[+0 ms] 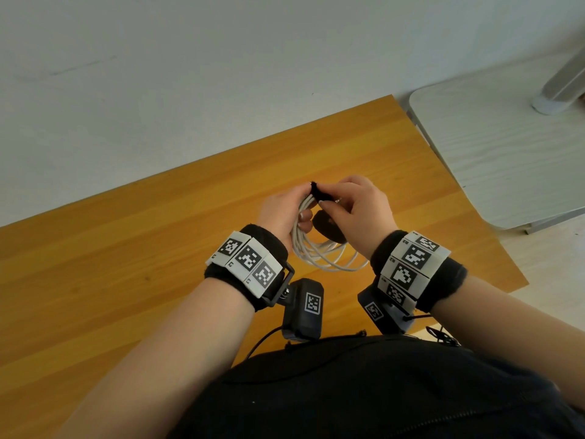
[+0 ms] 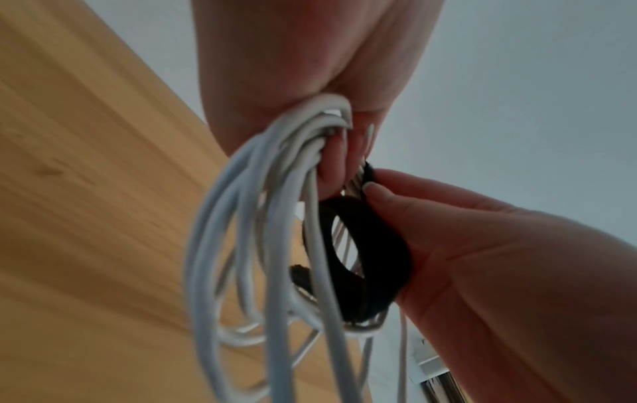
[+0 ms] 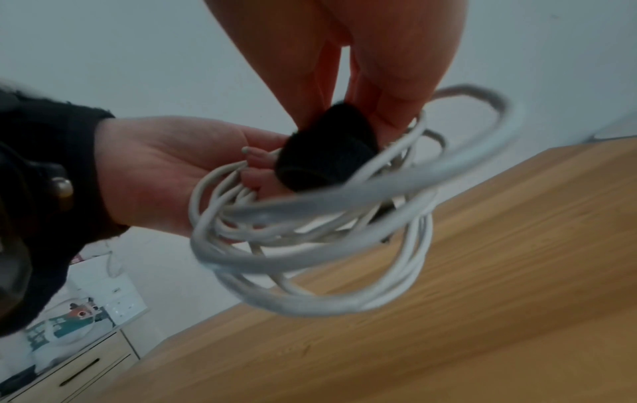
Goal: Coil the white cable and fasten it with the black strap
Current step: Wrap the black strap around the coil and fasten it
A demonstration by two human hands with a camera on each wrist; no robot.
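Observation:
The white cable (image 1: 319,253) hangs in several loops above the wooden table (image 1: 142,255). My left hand (image 1: 296,209) grips the top of the coil, its fingers curled round the bunched strands. The black strap (image 1: 327,228) forms a loose loop beside the bundle, and its upper end sits on top of the strands. My right hand (image 1: 330,198) pinches that upper end between thumb and fingers. In the left wrist view the cable (image 2: 255,218) drops from the palm, with the strap (image 2: 375,245) against the right hand (image 2: 482,259). In the right wrist view the strap (image 3: 324,152) lies over the coil (image 3: 310,245).
A pale grey side table (image 1: 506,160) stands to the right of the wooden table, with a light wall behind both. The table's right corner (image 1: 519,282) is close to my right wrist. A low cabinet (image 3: 69,376) shows in the right wrist view.

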